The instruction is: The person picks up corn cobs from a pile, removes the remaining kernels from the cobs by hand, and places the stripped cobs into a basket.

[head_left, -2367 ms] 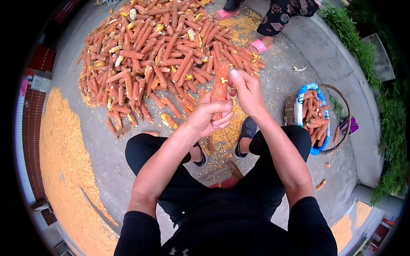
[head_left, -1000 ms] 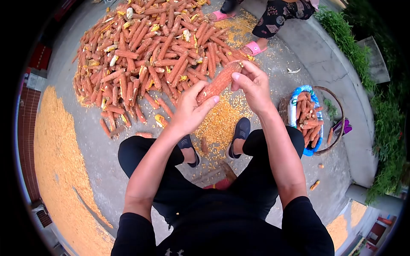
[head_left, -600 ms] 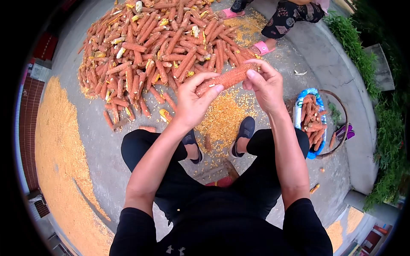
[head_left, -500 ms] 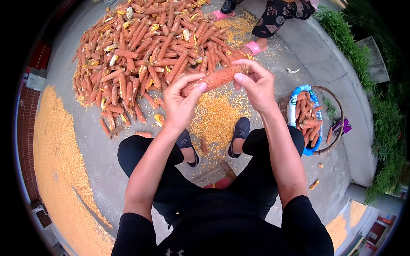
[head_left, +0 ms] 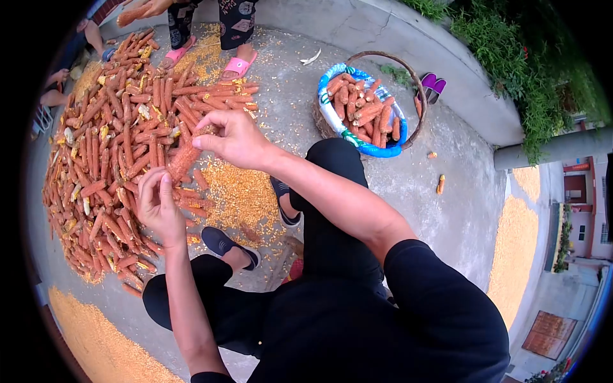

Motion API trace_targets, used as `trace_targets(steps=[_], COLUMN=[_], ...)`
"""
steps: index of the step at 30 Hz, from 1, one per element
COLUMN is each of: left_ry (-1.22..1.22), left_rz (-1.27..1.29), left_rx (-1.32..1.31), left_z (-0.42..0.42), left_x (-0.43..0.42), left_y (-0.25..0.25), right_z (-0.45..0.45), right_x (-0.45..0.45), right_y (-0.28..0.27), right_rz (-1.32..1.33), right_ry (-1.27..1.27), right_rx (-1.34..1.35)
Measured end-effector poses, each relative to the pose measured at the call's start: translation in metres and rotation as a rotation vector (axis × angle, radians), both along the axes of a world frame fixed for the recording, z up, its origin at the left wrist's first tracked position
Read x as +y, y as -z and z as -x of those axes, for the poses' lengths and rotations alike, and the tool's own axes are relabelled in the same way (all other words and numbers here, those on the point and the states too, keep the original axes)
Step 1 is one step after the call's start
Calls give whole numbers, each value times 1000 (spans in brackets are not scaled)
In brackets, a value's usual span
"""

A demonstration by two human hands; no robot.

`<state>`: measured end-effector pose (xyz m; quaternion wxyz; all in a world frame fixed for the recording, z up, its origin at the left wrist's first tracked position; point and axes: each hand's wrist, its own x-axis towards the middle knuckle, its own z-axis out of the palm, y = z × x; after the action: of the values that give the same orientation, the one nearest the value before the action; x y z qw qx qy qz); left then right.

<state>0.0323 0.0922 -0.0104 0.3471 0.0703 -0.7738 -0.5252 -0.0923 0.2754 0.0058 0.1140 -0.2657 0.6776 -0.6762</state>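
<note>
A bare reddish corncob [head_left: 183, 161] is held slantwise between my two hands, in front of the big heap of cobs. My left hand [head_left: 159, 207] pinches its lower end between thumb and fingers. At the upper end, my right hand [head_left: 235, 139] grips it with the thumb and curled fingers. Loose yellow kernels [head_left: 239, 195] lie on the ground under my hands, around my shoes. The heap of corncobs [head_left: 105, 185] spreads behind and to the left, a few of them still bearing patches of yellow kernels.
A basket [head_left: 403, 148] lined with blue and white cloth holds several cobs at the right, with purple slippers [head_left: 433, 88] behind it. Another person in pink slippers [head_left: 237, 66] stands beyond the heap, a cob in hand. Someone else's legs show at far left. Kernels [head_left: 102, 341] are spread out lower left.
My view has turned to the right, so the heap sits further left and the basket nearer the middle. Both hands still hold the cob, now tilted more steeply.
</note>
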Motion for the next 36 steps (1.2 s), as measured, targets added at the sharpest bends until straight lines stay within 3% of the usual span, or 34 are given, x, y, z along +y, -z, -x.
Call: trace_targets(steps=[3, 5, 9, 10, 12, 14, 17, 18, 21, 25, 26, 28, 30, 32, 34, 36], left_ry=[-3, -3, 14, 15, 54, 43, 58, 56, -19, -236, -231, -324, -425, -655, -718, -819], left_rz=[48, -53, -141, -147, -229, -392, -752, -859, -860, -446, -428, -242, -243, -70, -214, -326], left_rx=[-89, -267, -463, -512, -632, -809, -833, -830, -897, -1184, -1242, -1275, -1234, -1144, -1040, -1124], left_z=[2, 2, -7, -12, -22, -29, -36, -38, -52, -78, -88, -100, -112, -127, -143, -135], left_x=[-8, -27, -54, -59, -79, -91, -109, -116, -142, -157, -179, -178, -187, -237, -285, -256], left_y=[16, 38, 69, 73, 93, 95, 110, 117, 152, 187, 217, 218, 205, 254, 293, 227], right_z=[13, 16, 37, 48, 45, 47, 59, 63, 70, 85, 83, 89, 102, 115, 112, 88], right_x=[42, 94, 229, 276, 363, 409, 441, 443, 435, 450, 441, 429, 406, 379, 325, 250], right_y=[1, -19, 10, 37, 67, 85, 96, 99, 99, 140, 134, 129, 111, 95, 65, 27], right_rz=[-5, 71, -138, -467, -807, -960, -1040, -1106, -1328, -1446, -1429, -1296, -1308, -992, -846, -792], right_ry=[253, 395, 742, 912, 1111, 1171, 1241, 1202, 1039, 909, 854, 726, 559, 421, 364, 308], right_rx=[73, -85, 30, 188, 260, 318, 304, 194, -129, -15, 13, 174, 216, 72, 28, 127])
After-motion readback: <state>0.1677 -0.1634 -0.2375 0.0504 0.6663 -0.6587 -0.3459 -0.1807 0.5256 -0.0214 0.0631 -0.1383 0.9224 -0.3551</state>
